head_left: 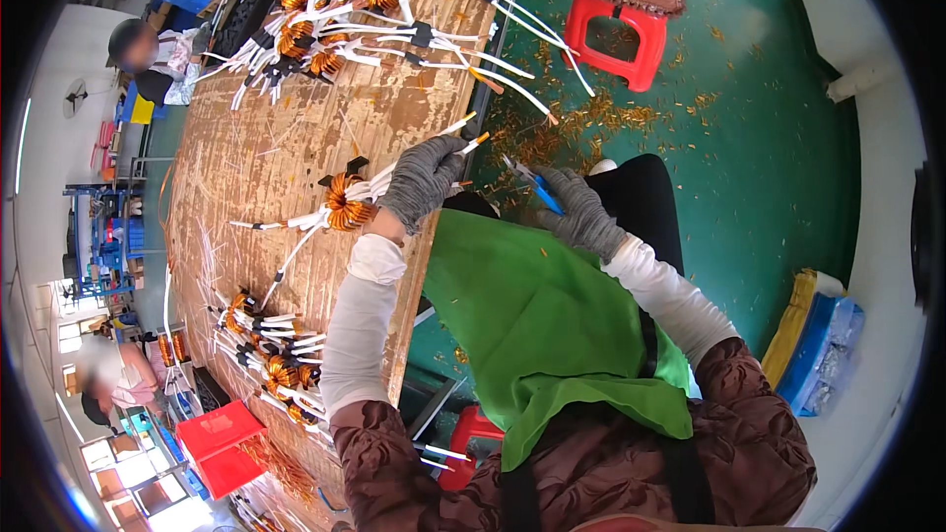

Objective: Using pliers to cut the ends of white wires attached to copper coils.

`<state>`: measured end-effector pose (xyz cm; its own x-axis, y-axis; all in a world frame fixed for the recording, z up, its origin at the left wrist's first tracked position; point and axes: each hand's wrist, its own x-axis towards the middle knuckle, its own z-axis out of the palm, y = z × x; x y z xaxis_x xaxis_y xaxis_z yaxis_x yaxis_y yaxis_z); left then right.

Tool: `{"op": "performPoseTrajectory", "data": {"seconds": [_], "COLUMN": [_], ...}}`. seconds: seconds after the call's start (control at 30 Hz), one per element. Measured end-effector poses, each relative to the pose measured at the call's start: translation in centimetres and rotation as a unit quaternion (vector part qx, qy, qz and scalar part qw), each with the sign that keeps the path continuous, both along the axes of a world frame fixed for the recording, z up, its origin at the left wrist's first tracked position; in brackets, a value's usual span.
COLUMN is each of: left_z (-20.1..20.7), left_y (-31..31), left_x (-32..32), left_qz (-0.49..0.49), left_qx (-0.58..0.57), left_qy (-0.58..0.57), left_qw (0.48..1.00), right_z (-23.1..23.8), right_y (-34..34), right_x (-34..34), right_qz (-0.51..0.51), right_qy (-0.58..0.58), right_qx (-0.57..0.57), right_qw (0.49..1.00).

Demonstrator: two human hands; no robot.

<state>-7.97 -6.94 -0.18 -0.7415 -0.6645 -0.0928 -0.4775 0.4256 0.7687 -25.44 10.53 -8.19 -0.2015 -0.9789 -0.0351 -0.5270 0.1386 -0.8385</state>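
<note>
My left hand, in a grey glove, is closed around the white-sleeved leads of a copper-wound ring coil. The coil rests on the worn wooden table, and its lead ends stick out past my fingers over the table's edge. Off that edge, above my lap, my grey-gloved right hand grips blue-handled pliers. Their metal jaws point toward the lead ends but stay apart from them. Whether the jaws are parted is too small to tell.
Piles of similar coils lie at the table's far end and nearer on the left. A red stool with a brown cushion stands beyond, among copper-coloured scraps on the green floor. Two people are across at left, near a red bin.
</note>
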Motion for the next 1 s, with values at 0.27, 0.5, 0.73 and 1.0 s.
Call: {"op": "performPoseTrajectory", "data": {"seconds": [0.27, 0.5, 0.73, 1.0], "left_z": [0.8, 0.6, -1.8, -1.1], "left_y": [1.1, 1.1, 1.9, 1.6], "left_x": [0.3, 0.1, -0.3, 0.1], "left_qz": [0.009, -0.019, 0.054, 0.03], "left_qx": [0.075, 0.003, -0.025, -0.155], "left_qy": [0.056, 0.051, 0.112, 0.095], "left_qw": [0.996, 0.999, 0.992, 0.983], "right_z": [2.1, 2.8, 4.7, 3.2], "right_y": [-2.1, -3.1, -3.8, -3.4], "right_x": [1.5, 1.8, 2.5, 1.2], "right_qz": [0.002, -0.008, -0.072, 0.051], "right_qy": [-0.038, 0.02, 0.184, -0.531], "right_qx": [-0.041, -0.069, -0.106, 0.23], "right_qw": [0.998, 0.997, 0.975, 0.814]}}
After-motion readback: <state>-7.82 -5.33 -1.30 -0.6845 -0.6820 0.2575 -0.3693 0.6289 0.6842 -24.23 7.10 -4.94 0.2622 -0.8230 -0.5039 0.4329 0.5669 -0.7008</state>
